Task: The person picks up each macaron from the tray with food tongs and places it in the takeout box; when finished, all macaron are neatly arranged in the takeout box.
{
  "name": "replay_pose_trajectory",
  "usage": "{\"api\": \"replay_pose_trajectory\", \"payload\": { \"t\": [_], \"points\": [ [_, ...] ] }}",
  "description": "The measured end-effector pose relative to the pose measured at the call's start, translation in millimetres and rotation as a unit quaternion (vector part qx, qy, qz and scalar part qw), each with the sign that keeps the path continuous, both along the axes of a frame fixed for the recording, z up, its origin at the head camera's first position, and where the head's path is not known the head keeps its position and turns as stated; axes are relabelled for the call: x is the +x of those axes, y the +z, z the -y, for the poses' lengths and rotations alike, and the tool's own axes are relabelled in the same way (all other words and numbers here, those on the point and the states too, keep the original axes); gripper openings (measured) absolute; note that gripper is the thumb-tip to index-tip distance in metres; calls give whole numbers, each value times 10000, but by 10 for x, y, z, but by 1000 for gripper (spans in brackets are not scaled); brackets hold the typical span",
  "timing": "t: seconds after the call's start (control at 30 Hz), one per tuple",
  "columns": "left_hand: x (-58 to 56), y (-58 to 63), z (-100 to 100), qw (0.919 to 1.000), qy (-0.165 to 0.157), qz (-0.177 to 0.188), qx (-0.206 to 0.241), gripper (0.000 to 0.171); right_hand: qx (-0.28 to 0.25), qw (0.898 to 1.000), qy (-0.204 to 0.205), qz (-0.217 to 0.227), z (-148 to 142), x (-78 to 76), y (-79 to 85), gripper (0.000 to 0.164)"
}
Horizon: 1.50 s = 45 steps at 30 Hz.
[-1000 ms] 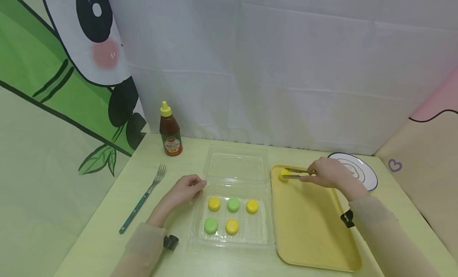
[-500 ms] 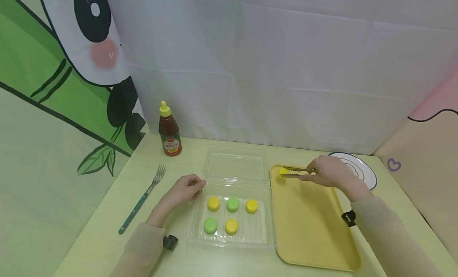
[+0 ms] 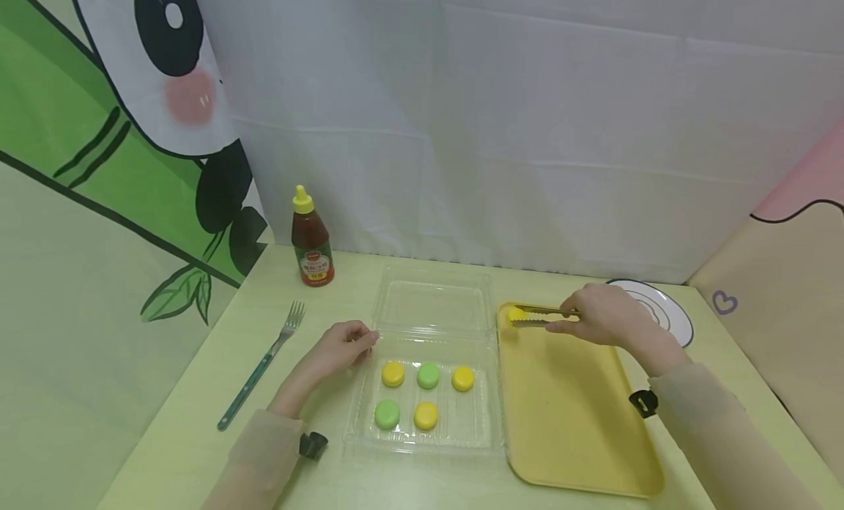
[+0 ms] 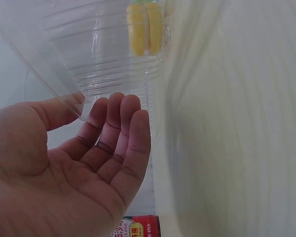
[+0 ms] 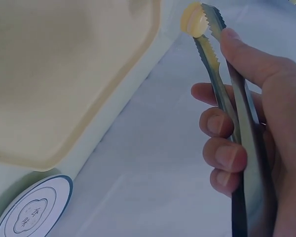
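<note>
In the head view my left hand (image 3: pixel 343 346) is at the left edge of a clear hinged plastic box (image 3: pixel 455 438), thumb and fingers pinching its rim. The box lies unfolded, lid part (image 3: pixel 431 299) at the back. Inside sit yellow macarons (image 3: pixel 426 415) and green macarons (image 3: pixel 387 414), in two rows. With curled fingers my right hand (image 3: pixel 603 313) grips metal serrated tongs (image 5: pixel 246 128) over the far end of the yellow tray (image 3: pixel 574 422). Between the tong tips is another yellow macaron (image 5: pixel 191 19), seen tilted on edge in the right wrist view.
Left of the box lies a fork (image 3: pixel 260 374) with a green handle. A red sauce bottle (image 3: pixel 313 248) with a yellow cap stands at the back left. Behind the right hand, a white plate (image 3: pixel 675 316) with a dark rim rests at the back right, partly hidden.
The tongs and the yellow macaron have shifted slightly left, toward the tray's far left corner. The left hand stays at the box rim.
</note>
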<state>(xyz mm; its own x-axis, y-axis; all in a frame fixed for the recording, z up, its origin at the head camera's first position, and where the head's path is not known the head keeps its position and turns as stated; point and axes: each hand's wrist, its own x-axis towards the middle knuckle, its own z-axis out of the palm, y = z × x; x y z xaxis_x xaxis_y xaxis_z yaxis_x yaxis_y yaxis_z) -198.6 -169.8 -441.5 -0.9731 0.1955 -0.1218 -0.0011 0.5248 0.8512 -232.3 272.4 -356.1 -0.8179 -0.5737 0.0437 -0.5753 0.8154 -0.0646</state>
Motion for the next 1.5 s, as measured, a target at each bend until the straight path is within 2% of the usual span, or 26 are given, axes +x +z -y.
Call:
{"api": "replay_pose_trajectory", "payload": {
  "t": [0.4,0.67,0.93,1.17,1.3,1.5],
  "points": [
    [0,-7,8,10000,12,10,6,26,8,9999,133,-78,135,117,123,32],
    [-3,-15,14,10000,-24,-18,15,26,13,9988,389,-298,241,190,147,36],
    [5,3,3,10000,3,23,-17,27,-53,9981,538,-279,355,289,181,37],
    [1,1,0,10000,-50,-7,39,27,-115,9969,704,-344,416,337,152,32],
    [-3,-7,1,10000,-53,-9,42,26,-84,9964,777,-319,443,368,121,45],
    [-5,-7,0,10000,-25,1,15,27,-108,9947,946,-382,486,414,73,50]
  ]
}}
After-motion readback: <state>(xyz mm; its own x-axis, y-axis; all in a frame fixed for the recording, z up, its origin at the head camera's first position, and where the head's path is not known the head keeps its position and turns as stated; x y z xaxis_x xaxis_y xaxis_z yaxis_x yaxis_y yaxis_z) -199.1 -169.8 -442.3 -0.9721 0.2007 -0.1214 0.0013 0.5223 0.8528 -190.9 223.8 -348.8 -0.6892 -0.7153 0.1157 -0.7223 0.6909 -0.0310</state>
